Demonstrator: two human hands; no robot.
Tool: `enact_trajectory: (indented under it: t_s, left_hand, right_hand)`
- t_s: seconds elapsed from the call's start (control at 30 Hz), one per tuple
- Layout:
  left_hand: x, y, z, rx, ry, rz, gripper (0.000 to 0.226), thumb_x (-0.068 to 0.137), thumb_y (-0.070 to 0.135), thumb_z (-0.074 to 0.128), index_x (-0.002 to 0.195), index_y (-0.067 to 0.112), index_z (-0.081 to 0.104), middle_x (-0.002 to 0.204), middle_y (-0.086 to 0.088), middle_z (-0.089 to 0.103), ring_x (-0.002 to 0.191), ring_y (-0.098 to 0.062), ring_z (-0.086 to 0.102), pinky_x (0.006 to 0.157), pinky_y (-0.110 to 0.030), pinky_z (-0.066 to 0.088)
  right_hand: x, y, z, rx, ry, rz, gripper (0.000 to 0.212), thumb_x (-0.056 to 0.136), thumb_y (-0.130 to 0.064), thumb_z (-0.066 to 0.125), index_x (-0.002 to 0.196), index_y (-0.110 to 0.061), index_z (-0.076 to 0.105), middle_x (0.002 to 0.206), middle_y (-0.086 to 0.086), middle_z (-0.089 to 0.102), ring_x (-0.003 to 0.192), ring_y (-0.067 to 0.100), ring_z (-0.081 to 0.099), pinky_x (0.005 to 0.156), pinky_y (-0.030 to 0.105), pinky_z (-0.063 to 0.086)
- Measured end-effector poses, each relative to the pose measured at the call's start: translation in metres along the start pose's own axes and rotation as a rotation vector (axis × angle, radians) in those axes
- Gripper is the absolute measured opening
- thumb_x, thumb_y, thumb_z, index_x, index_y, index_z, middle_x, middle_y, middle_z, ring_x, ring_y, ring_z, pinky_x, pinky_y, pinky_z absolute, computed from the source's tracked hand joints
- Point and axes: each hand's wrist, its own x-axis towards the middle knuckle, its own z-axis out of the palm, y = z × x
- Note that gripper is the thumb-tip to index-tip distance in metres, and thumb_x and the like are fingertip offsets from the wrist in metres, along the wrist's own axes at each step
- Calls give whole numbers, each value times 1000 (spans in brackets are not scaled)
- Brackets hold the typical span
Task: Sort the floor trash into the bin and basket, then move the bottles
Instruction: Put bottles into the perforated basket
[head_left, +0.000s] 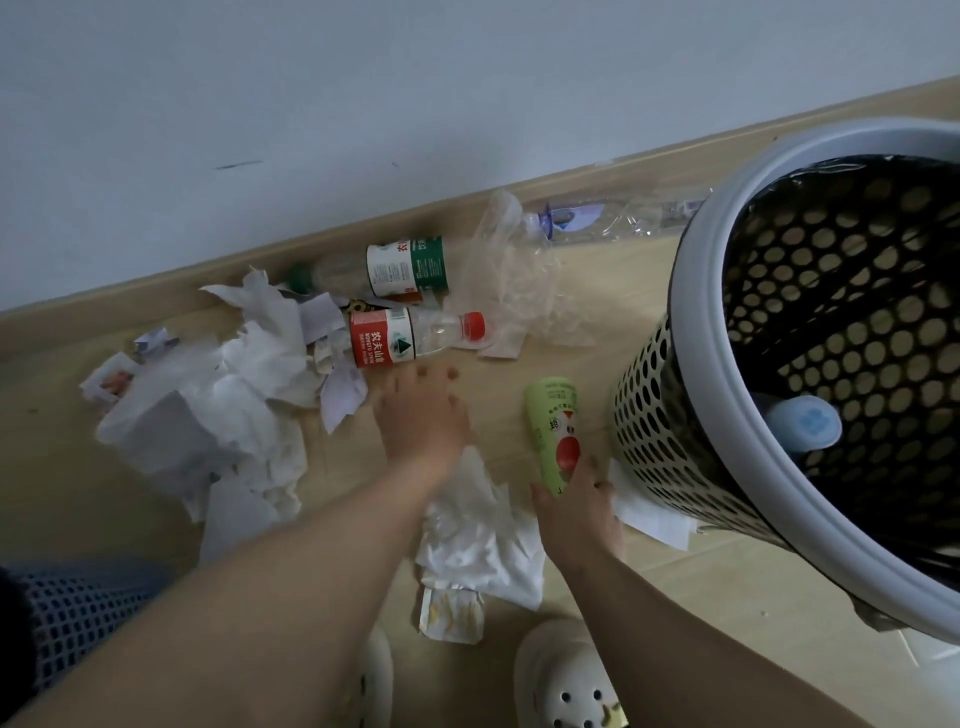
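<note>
My right hand (576, 512) grips the lower end of a small light-green bottle (551, 426) with a red print, just left of the perforated basket (670, 415). My left hand (423, 415) reaches forward over the floor with fingers spread, holding nothing, just short of a clear bottle with a red label and red cap (415, 338). Behind that one lies a clear bottle with a green and white label (405, 267). Crumpled white tissues (244, 395) lie on the floor at the left. More tissue (478, 540) lies between my arms. The basket has a black liner and holds a pale blue container (802, 423).
A clear plastic bag (511, 275) and a flattened clear bottle (597, 221) lie along the wooden skirting board (156, 291) under the white wall. A small yellow-white wrapper (449, 616) lies by my white clogs (563, 680). Flat paper (652, 517) sits under the basket's edge.
</note>
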Motion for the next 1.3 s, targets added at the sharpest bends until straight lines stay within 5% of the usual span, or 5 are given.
enact_trajectory:
  t_s: [0.17,0.27,0.5,0.93,1.3]
  left_hand:
    - [71,6,-25,251,-239,180,64,94,31,44,149,33,13,159,-5,1,146,-31,-5,115,-55,3]
    - [82,-5,-24,334,-387,102,71,95,39,40,151,25,-1,160,-6,0,147,-31,1,115,-55,7]
    - [34,-23,-2,319,-420,96,72,84,34,58,144,24,20,140,-9,37,122,-32,46,94,-43,43]
    - [-74,-4,-79,-142,-177,-4,81,72,28,76,138,19,30,136,-9,39,117,-26,48,95,-41,47]
    - [-197,32,-187,-516,-4,-37,80,70,34,78,135,20,34,128,-9,41,111,-24,48,83,-28,39]
  right_hand:
    - [3,5,-4,-20,-33,-34,70,95,-45,43,149,-22,5,140,12,40,119,31,52,91,40,45]
    - [5,5,-7,-52,-32,-51,71,95,-44,43,150,-21,3,141,11,39,121,30,51,93,39,44]
    - [4,-1,-6,33,-27,-3,69,89,-43,53,145,-22,18,131,10,48,110,29,56,83,36,47]
    - [-88,-49,-62,401,-173,-6,49,85,-36,57,121,-13,31,80,7,43,65,22,56,81,42,58]
    - [-238,-21,-110,579,-92,-208,41,84,-38,62,107,-15,37,86,7,52,61,18,57,48,25,47]
